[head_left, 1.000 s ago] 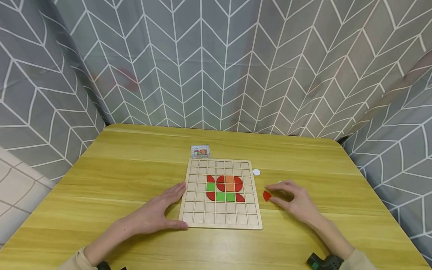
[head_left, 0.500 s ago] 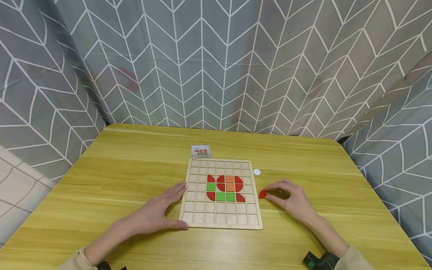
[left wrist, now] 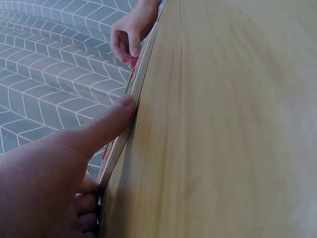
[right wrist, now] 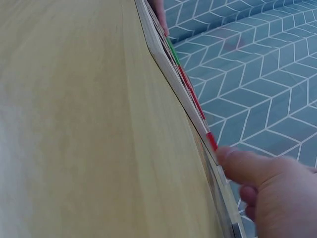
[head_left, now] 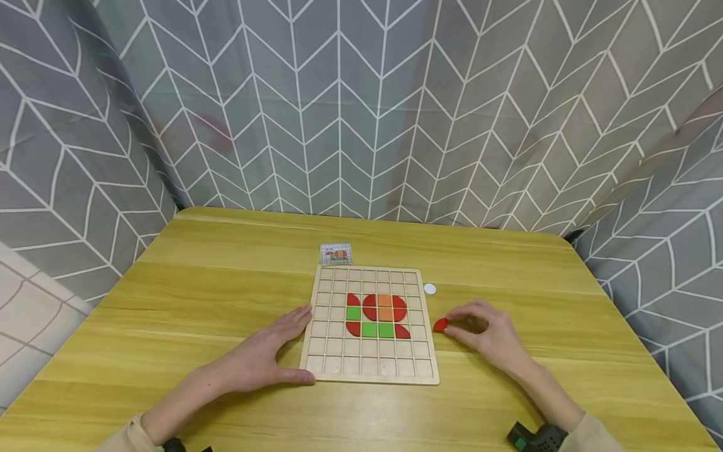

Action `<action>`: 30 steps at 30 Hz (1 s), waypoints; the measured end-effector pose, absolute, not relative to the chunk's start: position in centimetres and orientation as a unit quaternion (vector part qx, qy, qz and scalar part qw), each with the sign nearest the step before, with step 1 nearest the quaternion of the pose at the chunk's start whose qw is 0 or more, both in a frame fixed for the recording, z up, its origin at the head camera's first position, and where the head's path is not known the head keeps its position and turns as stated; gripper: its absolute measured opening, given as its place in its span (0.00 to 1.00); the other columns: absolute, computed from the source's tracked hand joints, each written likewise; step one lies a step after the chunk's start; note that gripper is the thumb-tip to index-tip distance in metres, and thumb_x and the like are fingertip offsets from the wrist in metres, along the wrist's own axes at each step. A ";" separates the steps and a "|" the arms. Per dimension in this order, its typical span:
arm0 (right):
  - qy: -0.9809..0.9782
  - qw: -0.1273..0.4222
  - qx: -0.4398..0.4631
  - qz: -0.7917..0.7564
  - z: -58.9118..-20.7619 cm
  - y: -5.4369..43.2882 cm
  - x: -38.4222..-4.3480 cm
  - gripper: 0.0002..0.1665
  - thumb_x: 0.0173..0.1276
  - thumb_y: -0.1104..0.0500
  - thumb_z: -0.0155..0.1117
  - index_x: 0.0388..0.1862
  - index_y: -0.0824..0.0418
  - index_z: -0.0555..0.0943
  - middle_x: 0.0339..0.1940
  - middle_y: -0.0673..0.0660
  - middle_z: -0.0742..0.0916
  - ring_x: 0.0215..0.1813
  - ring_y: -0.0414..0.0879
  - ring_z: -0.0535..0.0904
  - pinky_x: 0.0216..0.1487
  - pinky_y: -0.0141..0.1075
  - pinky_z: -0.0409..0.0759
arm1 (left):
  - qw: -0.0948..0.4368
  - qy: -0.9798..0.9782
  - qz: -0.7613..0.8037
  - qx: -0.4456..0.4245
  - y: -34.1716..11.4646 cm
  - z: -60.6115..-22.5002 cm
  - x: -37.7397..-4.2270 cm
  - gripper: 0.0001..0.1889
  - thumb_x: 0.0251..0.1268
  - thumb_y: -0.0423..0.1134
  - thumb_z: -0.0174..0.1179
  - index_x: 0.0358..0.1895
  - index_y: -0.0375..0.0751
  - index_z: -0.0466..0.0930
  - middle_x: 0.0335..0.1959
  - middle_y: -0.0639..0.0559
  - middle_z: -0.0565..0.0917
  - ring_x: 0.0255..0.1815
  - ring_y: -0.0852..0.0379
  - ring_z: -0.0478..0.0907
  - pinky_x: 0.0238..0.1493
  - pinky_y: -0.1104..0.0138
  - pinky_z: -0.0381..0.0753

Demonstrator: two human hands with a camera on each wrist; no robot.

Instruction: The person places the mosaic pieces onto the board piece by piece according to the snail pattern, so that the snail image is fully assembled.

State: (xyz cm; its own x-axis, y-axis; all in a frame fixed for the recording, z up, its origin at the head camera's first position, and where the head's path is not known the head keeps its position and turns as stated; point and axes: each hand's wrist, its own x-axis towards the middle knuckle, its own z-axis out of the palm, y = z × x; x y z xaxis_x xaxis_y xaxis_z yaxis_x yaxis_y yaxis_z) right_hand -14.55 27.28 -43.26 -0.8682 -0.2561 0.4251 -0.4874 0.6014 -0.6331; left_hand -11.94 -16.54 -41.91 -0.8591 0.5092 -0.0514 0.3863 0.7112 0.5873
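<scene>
A wooden grid board lies on the table, bearing several red, green and orange pieces. My left hand rests against its left side, fingers extended, the thumb touching the front left corner; the left wrist view shows that thumb on the board's edge. Just off the board's right edge, my right hand pinches a red quarter-circle piece between thumb and fingers. In the right wrist view the red piece sticks out beyond the thumb tip, close to the board's side.
A small printed pattern card lies behind the board's far left corner. A white round disc is on the table beside the board's right edge. Grey patterned curtains hang behind and around the table.
My right hand has shifted slightly left with the red quarter-circle, bringing it nearer the board and turning it a little. The left hand and the pieces on the board stay put.
</scene>
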 end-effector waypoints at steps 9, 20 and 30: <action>-0.892 0.165 0.176 0.382 -40.7 23.6 -15.1 0.17 0.51 0.55 0.83 0.40 0.44 0.88 0.38 0.40 0.88 0.46 0.36 0.82 0.50 0.33 0.78 | 0.105 0.918 0.294 0.245 -16.5 -41.9 -12.0 0.60 0.48 0.74 0.66 0.79 0.44 0.55 0.82 0.53 0.52 0.81 0.45 0.50 0.76 0.43 0.57; -0.871 0.133 0.204 0.426 -39.9 15.7 -16.9 0.14 0.54 0.57 0.81 0.40 0.51 0.89 0.38 0.44 0.88 0.45 0.42 0.83 0.46 0.46 0.83 | 0.108 0.919 0.292 0.241 -16.6 -42.0 -12.0 0.60 0.48 0.75 0.64 0.80 0.45 0.54 0.82 0.53 0.52 0.81 0.44 0.50 0.75 0.42 0.57; -0.867 0.134 0.231 0.422 -40.9 10.5 -18.4 0.13 0.53 0.58 0.81 0.38 0.58 0.89 0.35 0.51 0.90 0.41 0.45 0.82 0.41 0.41 0.82 | 0.113 0.918 0.293 0.241 -16.6 -42.0 -12.0 0.59 0.48 0.75 0.64 0.80 0.46 0.54 0.82 0.53 0.52 0.81 0.45 0.50 0.75 0.42 0.58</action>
State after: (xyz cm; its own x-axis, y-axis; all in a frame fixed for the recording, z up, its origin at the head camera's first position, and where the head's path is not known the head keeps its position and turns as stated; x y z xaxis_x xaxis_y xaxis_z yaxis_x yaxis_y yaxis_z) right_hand -18.36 10.52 -40.92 -0.8573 -0.2883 0.4266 -0.5136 0.5375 -0.6688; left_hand -12.02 -16.62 -42.01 -0.8582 0.5090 -0.0661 0.3765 0.7118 0.5930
